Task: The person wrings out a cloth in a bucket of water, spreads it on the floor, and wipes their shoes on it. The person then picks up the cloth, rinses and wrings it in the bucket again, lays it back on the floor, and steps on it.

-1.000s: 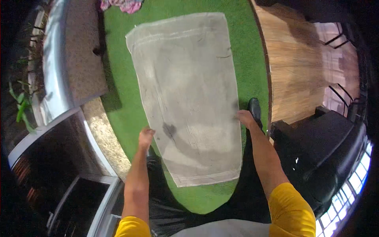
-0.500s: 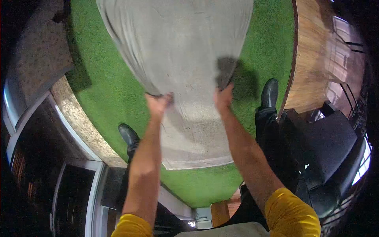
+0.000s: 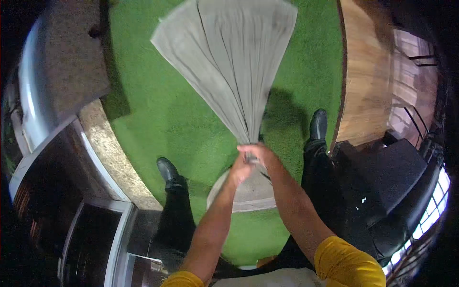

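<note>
A large grey cloth is bunched to a narrow neck between my two hands. From that neck it fans out in long pleats toward the top of the view, and a shorter end with a pale hem spreads out nearer my body. My right hand wraps round the gathered neck. Just below and beside it, my left hand is closed on the same bunched cloth, its fingers slightly blurred. The hands are touching or nearly so; I cannot tell which.
Green carpet lies beneath the cloth, with my dark shoes on either side. A wooden floor or platform borders it on the right, near a black seat. On the left are a speckled board edge and a framed dark panel.
My hands have come together from the cloth's two sides, gathering its width into a tight neck. The far part now shows pleats, and its far edge has drawn closer.
</note>
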